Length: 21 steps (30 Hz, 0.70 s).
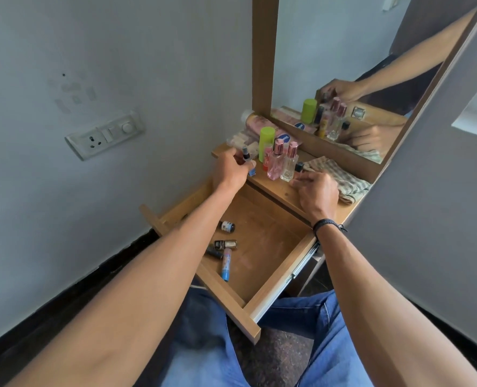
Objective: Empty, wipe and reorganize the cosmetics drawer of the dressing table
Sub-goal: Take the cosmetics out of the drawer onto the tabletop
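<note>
The wooden drawer is pulled open below the dressing table top. Inside lie a dark small bottle, a gold-capped nail polish, a black tube and a blue-pink stick. My left hand grips a small dark spray bottle at the top's left end. My right hand rests on the top with fingers loosely curled, near a small black-capped bottle; what it holds is hidden. Two pink-capped perfume bottles and a green-capped can stand between the hands.
A checked cloth lies at the right of the top, against the mirror. A pink can and clear containers lie at the back left. A wall socket is left; my jeans-clad knees are under the drawer.
</note>
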Each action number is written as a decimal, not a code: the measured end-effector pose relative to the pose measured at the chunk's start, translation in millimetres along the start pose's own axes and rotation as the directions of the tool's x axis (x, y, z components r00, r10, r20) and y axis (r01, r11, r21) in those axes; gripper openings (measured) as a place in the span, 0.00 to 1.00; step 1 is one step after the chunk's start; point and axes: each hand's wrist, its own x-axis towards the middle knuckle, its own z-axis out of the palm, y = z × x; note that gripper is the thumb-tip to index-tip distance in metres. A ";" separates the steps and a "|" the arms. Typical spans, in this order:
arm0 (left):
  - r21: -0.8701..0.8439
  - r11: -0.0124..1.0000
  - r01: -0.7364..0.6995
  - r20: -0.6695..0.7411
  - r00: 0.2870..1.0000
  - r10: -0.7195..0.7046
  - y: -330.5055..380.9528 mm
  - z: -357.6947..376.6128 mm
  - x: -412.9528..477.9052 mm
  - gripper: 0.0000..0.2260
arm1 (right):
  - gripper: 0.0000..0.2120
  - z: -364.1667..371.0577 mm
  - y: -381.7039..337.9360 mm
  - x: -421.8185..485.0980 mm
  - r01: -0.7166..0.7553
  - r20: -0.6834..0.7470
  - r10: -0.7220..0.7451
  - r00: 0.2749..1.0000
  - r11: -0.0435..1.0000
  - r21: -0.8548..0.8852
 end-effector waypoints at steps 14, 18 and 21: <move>0.074 0.997 -0.010 0.008 1.000 0.009 12.6 25.8 17.1 0.11 | 0.09 2.3 2.1 1.0 0.016 0.005 -0.016 1.000 0.999 -0.038; 0.046 0.999 0.012 0.019 1.000 -0.013 11.6 24.4 17.2 0.12 | 0.09 1.8 -0.4 -0.5 0.013 -0.001 -0.013 1.000 0.999 -0.049; -0.024 0.999 0.034 0.025 0.999 -0.034 10.2 23.4 16.2 0.13 | 0.09 0.9 -0.7 -0.9 0.017 0.009 -0.017 1.000 0.998 -0.053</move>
